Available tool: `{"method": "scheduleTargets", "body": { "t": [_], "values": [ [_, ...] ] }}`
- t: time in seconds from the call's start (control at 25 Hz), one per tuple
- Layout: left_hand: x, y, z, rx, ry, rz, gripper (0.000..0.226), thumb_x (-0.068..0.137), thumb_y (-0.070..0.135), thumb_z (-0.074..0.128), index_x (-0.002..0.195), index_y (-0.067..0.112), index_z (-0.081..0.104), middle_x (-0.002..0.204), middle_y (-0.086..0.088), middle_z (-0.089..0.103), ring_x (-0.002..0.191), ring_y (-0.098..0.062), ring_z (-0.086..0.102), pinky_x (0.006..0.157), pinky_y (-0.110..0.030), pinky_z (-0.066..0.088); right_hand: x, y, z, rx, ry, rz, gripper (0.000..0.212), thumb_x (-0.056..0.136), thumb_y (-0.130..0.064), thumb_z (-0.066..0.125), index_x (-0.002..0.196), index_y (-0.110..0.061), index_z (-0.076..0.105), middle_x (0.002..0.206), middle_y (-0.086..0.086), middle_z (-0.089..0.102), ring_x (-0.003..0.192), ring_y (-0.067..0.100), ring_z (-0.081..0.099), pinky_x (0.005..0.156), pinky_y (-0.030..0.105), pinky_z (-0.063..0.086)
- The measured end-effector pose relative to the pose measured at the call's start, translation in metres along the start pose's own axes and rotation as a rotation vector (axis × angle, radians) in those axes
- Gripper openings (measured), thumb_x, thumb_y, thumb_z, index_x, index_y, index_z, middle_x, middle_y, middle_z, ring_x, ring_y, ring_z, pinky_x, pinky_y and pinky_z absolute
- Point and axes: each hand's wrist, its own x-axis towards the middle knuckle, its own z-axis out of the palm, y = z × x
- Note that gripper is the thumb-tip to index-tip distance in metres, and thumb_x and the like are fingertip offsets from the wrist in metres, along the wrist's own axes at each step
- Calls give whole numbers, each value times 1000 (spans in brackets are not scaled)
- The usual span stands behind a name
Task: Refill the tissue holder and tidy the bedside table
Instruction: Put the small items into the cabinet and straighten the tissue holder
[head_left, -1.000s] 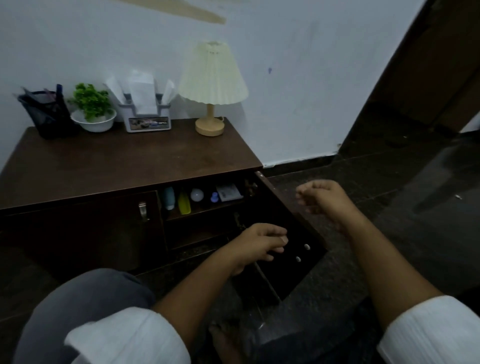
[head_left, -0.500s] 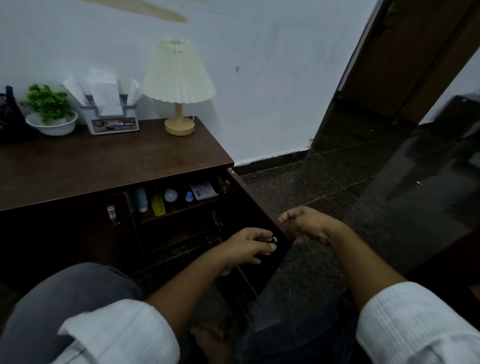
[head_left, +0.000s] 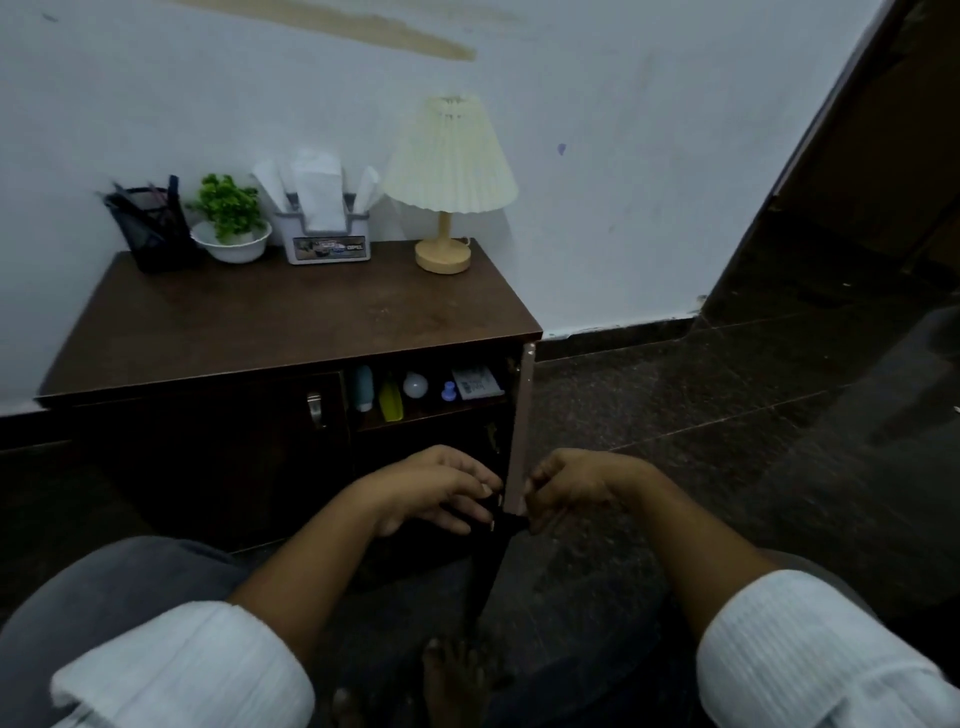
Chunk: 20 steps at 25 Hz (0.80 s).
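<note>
The grey tissue holder (head_left: 327, 234), full of white tissues, stands upright at the far edge of the dark bedside table (head_left: 291, 317), its right door (head_left: 521, 431) open.

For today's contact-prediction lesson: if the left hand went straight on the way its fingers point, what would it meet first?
Probably the open cabinet door, right by the left hand; whether it already touches is unclear.

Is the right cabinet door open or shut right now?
Open. The door stands swung out, edge-on to the camera, and the shelf inside shows its bottles.
</note>
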Motion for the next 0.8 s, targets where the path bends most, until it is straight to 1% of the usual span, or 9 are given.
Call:
{"method": "scheduleTargets", "body": {
  "t": [0.12,0.24,0.36,0.44,0.48,0.56,0.64,0.72,0.8],
  "values": [
    [-21,-15,-29,-31,151,4,24,99,12,57,115,18,74,111,-3,77,103,-18,72,88,-35,60,28,-33,25,-22,2,-71,28,90,-17,74,113,-2,72,94,6,78,90,20,74,82,38,59],
    [-37,-26,-57,-115,391,25,24,102,14,53,111,19,75,109,0,75,105,-15,68,91,-36,57,58,-65,50,14,78,-151,33,90,-30,74,112,-6,72,101,4,79,93,19,75,75,34,60],
    [-41,-36,-83,-226,569,64,21,102,17,54,114,21,71,115,1,72,109,-15,66,92,-36,56,86,-94,73,127,182,-202,23,96,-26,67,108,-8,68,111,11,75,85,18,72,66,30,58],
    [-40,-42,-95,-237,612,68,21,101,20,57,118,23,69,118,0,70,110,-16,65,90,-36,56,101,-109,84,221,246,-193,14,98,-21,62,108,-11,64,115,14,71,82,19,69,61,31,57],
    [-38,-44,-100,-228,614,57,23,100,22,58,121,23,67,119,0,70,110,-15,65,89,-36,56,106,-118,88,261,260,-188,13,98,-19,61,108,-12,62,114,14,69,84,21,69,62,33,57],
    [-39,-45,-107,-220,620,31,27,99,23,59,126,22,65,119,0,69,110,-16,64,85,-34,55,110,-137,95,305,270,-191,12,98,-17,59,109,-13,56,112,9,65,92,25,69,72,40,59],
    [-42,-41,-114,-227,636,23,30,100,22,58,129,20,63,120,0,67,110,-16,63,84,-33,54,109,-158,100,315,289,-197,14,99,-15,57,111,-14,49,104,5,59,99,27,67,83,43,59],
    [-45,-37,-121,-227,650,39,34,100,21,57,134,20,61,125,1,65,111,-15,62,88,-33,54,113,-172,104,299,336,-185,16,100,-16,55,113,-14,46,99,4,56,98,26,65,85,43,59],
    [-49,-34,-129,-219,657,61,35,100,22,57,135,21,60,127,3,64,112,-14,61,90,-33,54,113,-180,104,161,403,-148,18,98,-20,56,114,-14,50,102,7,59,95,26,67,82,44,59]
  ]
}}
